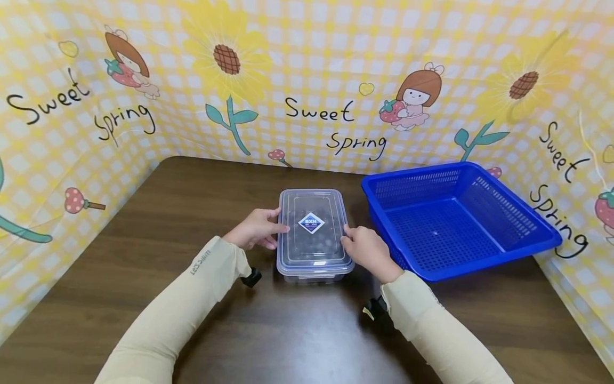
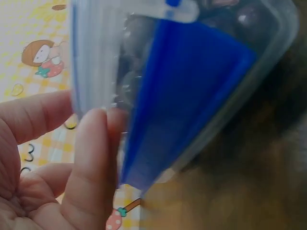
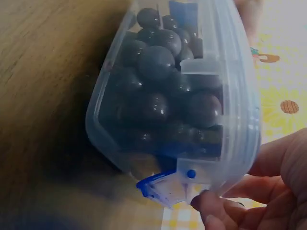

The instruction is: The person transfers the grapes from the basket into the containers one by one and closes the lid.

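A clear plastic food container [image 1: 315, 229] stands on the table with its lid on and a blue-and-white diamond label on top. Dark, glossy round things [image 3: 156, 62] fill it, seen through the side wall. My left hand [image 1: 257, 229] holds its left edge, thumb on the lid's rim and fingers along the side, beside a blue side flap [image 2: 192, 91]. On the opposite side my right hand [image 1: 369, 248] grips the lid's edge. Its fingertips touch the container near a blue-edged latch [image 3: 163, 187], which stands out from the wall.
A blue plastic basket [image 1: 390, 234] with perforated sides sits to the right, close to my right hand. The brown wooden table [image 1: 144, 256] extends on both sides. Yellow checked cloth [image 1: 307, 64] walls off the back and both sides.
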`<state>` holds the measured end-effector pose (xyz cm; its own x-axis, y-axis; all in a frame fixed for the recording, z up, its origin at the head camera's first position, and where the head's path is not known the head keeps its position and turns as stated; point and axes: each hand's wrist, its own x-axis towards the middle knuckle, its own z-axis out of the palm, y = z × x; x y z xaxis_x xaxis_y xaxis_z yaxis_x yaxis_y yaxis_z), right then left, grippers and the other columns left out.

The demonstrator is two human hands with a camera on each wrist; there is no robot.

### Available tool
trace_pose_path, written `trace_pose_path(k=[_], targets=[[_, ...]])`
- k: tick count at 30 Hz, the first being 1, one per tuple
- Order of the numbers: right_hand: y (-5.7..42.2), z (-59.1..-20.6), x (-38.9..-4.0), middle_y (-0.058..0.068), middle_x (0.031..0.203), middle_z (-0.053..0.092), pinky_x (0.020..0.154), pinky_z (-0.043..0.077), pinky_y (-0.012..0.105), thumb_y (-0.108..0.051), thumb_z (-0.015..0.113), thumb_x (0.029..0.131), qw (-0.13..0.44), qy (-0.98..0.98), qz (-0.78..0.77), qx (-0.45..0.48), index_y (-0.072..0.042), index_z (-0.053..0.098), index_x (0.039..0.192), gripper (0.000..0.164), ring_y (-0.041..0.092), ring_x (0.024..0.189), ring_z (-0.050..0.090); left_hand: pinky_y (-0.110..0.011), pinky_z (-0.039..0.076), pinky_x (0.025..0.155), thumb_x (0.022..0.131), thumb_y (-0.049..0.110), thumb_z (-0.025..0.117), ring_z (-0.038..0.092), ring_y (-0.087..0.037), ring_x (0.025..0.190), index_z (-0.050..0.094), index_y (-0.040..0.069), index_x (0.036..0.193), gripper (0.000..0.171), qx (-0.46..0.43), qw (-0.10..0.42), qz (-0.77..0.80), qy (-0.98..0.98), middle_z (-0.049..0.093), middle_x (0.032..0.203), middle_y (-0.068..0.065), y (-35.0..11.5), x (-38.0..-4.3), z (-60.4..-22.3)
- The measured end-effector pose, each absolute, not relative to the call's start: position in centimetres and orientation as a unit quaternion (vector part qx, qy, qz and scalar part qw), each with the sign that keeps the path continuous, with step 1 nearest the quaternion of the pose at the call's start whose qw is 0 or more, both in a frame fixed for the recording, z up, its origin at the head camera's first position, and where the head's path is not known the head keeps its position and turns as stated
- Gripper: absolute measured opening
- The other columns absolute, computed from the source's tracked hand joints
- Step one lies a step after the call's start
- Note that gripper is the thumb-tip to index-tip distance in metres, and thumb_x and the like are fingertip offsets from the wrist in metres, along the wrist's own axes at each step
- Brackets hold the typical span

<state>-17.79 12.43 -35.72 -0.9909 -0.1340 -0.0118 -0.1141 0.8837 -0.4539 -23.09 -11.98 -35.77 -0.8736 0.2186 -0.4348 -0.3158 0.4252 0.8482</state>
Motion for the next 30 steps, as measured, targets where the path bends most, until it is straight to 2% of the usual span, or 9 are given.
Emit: trace_pose_path(k=[2,6,8,11,13,17,20,25,30], targets=[[12.5,-35.7,-18.0,0.016,0.125,0.061,0.05,0.042,0.032,-0.018,0.06,0.094,0.025,0.97,-0.231,-0.064,-0.004,0.06,0.129,0.038,0.021,0.064,0.057,-0.023,0.051,0.047,0.092,0.016,0.066,0.056,-0.014,0.046,0.024,0.008,0.151,0.073,-0.031,0.248,0.534,0.808,0.061,0.118,-0.025,-11.9,-23.1,-36.0],[12.8,-35.6,-18.4,0.015,0.121,0.064,0.066,0.052,0.039,-0.016,0.066,0.091,0.033,0.965,-0.252,-0.06,-0.001,0.063,0.124,0.037,0.025,0.087,0.066,-0.023,0.051,0.046,0.091,0.015,0.068,0.054,-0.013,0.045,0.025,0.007,0.151,0.074,-0.032,0.251,0.531,0.809,0.057,0.128,-0.024,-11.6,-23.2,-36.2],[12.9,-35.6,-18.6,0.016,0.116,0.067,0.07,0.052,0.038,-0.015,0.069,0.089,0.035,0.961,-0.27,-0.048,0.0,0.064,0.122,0.037,0.024,0.09,0.066,-0.023,0.051,0.046,0.091,0.013,0.068,0.054,-0.013,0.045,0.026,0.005,0.15,0.073,-0.026,0.252,0.527,0.812,0.052,0.135,-0.023,-11.6,-23.5,-36.1],[12.6,-35.6,-19.0,0.016,0.109,0.069,0.068,0.052,0.036,-0.018,0.072,0.087,0.038,0.957,-0.286,-0.039,0.001,0.065,0.121,0.039,0.023,0.086,0.066,-0.023,0.05,0.045,0.091,0.01,0.066,0.054,-0.013,0.044,0.027,0.003,0.149,0.07,-0.008,0.251,0.519,0.817,0.051,0.136,-0.023,-12.0,-24.1,-35.8],[12.4,-35.8,-19.2,0.016,0.109,0.069,0.07,0.053,0.036,-0.022,0.073,0.086,0.044,0.952,-0.301,-0.03,-0.001,0.066,0.121,0.041,0.023,0.088,0.067,-0.023,0.05,0.045,0.092,0.009,0.065,0.054,-0.013,0.044,0.028,0.003,0.149,0.069,0.0,0.249,0.512,0.822,0.057,0.128,-0.024,-12.4,-24.6,-35.7],[12.2,-36.7,-19.6,0.016,0.108,0.069,0.075,0.054,0.039,-0.024,0.077,0.083,0.053,0.925,-0.376,-0.002,0.0,0.066,0.121,0.046,0.026,0.092,0.066,-0.024,0.05,0.046,0.093,0.009,0.064,0.055,-0.014,0.045,0.027,0.008,0.151,0.069,-0.005,0.264,0.51,0.818,0.07,0.096,-0.018,-13.3,-25.3,-35.6],[12.5,-37.6,-20.0,0.021,0.115,0.063,0.081,0.054,0.044,-0.016,0.076,0.083,0.095,0.857,-0.505,0.036,-0.001,0.054,0.134,0.058,0.029,0.094,0.064,-0.024,0.05,0.047,0.093,0.011,0.063,0.055,-0.014,0.046,0.025,0.011,0.151,0.07,-0.008,0.272,0.511,0.815,0.069,0.081,-0.01,-13.5,-25.5,-35.6],[13.1,-38.7,-20.7,0.027,0.129,0.053,0.096,0.045,0.051,-0.009,0.067,0.089,0.204,0.701,-0.674,0.114,-0.007,0.018,0.153,0.081,0.031,0.105,0.06,-0.026,0.05,0.048,0.093,0.014,0.065,0.054,-0.016,0.048,0.025,0.013,0.152,0.072,-0.011,0.265,0.508,0.82,0.066,0.074,-0.006,-13.4,-25.6,-35.8],[13.3,-39.0,-20.9,0.018,0.111,0.065,0.093,0.048,0.048,-0.009,0.066,0.09,0.224,0.681,-0.686,0.124,-0.006,0.019,0.153,0.079,0.024,0.09,0.065,-0.028,0.051,0.048,0.092,0.014,0.065,0.055,-0.016,0.05,0.023,0.012,0.152,0.073,-0.012,0.269,0.508,0.818,0.066,0.073,-0.006,-13.5,-25.7,-36.0]])
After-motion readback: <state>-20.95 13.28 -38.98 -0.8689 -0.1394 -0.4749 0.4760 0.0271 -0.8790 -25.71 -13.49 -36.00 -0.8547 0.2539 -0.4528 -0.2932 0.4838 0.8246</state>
